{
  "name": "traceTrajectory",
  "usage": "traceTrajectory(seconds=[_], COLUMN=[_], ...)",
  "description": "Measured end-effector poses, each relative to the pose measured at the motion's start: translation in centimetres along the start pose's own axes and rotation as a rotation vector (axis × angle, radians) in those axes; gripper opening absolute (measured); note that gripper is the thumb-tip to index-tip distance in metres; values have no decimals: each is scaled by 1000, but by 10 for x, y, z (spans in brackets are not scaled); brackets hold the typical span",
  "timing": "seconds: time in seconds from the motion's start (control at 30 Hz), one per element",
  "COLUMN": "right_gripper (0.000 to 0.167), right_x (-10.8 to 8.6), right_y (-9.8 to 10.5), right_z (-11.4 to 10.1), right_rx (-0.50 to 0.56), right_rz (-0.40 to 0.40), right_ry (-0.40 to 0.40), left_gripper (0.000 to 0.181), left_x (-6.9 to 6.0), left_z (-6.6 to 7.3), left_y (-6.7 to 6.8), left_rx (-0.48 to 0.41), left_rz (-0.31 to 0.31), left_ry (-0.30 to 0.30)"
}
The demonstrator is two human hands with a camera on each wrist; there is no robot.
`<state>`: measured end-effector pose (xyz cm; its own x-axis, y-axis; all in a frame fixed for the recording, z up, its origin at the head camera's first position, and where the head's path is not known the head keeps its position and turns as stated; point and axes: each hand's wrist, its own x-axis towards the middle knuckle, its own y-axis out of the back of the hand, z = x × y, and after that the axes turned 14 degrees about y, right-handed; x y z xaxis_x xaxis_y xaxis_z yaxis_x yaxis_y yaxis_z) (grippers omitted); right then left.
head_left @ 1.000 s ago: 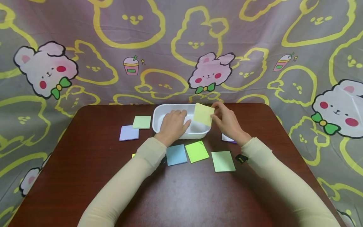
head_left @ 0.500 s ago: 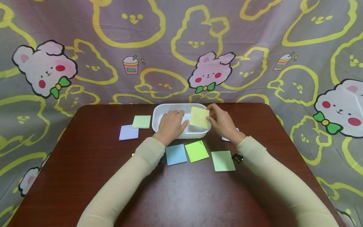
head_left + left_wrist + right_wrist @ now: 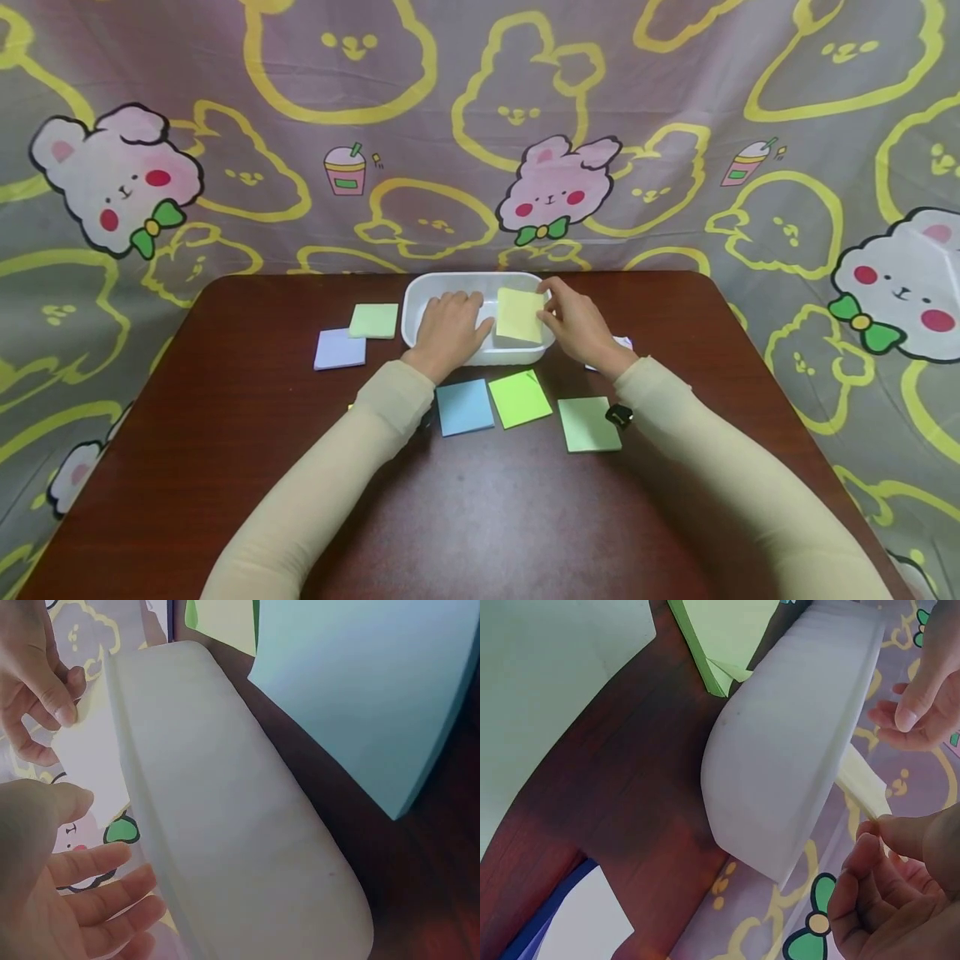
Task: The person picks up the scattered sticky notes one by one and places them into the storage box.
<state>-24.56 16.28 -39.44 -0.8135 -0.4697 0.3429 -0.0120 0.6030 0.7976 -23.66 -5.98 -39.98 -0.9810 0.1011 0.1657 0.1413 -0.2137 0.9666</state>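
My right hand (image 3: pixel 577 325) pinches a pale yellow sticky note pad (image 3: pixel 520 315) by its right edge, between thumb and fingers. The pad hangs tilted over the right part of a white plastic tub (image 3: pixel 501 357). In the right wrist view, the same yellow pad (image 3: pixel 864 782) sticks out past the tub's rim. My left hand (image 3: pixel 448 332) reaches over the tub's left part with its fingers loosely spread, holding nothing. The left wrist view shows those fingers (image 3: pixel 105 896) beside the tub's rim, apart from the pad. Part of the tub's inside is hidden by my hands.
Blue (image 3: pixel 465 407), lime green (image 3: pixel 520 398) and pale green (image 3: pixel 589 425) pads lie before the tub. Another pale green pad (image 3: pixel 373 321) overlaps a lavender one (image 3: pixel 340 348) at left. A whitish pad (image 3: pixel 623 342) is partly hidden by my right wrist. A patterned curtain (image 3: pixel 442 150) hangs behind.
My right hand has moved left and slightly down with the yellow pad, from the tub's right rim to over its inside. My left hand has barely shifted.
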Motion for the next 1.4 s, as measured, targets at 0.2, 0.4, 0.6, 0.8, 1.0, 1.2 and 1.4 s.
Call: traceTrajectory(seconds=[0.2, 0.4, 0.6, 0.8, 1.0, 1.2, 1.4], right_gripper=[31, 31, 32, 32, 31, 30, 31], right_x=[3, 5, 8, 12, 16, 19, 24], right_y=[-3, -6, -10, -15, -20, -23, -26], right_z=[1, 1, 2, 2, -1, -2, -2], right_rx=[7, 23, 21, 21, 8, 11, -4], right_rz=[-16, -45, -59, -68, -94, -113, -145], right_ry=[-3, -22, -30, -41, -41, -35, -16], left_gripper=[45, 47, 46, 44, 44, 43, 40], left_x=[2, 4, 5, 5, 5, 6, 6], left_z=[-2, -4, -7, -9, -12, -13, -13], left_y=[-3, -4, -5, -6, -8, -11, -11], left_rx=[11, 0, 2, 2, 0, -2, -2], left_rz=[-21, -43, -43, -42, -54, -52, -66], left_ry=[18, 33, 44, 44, 59, 62, 63])
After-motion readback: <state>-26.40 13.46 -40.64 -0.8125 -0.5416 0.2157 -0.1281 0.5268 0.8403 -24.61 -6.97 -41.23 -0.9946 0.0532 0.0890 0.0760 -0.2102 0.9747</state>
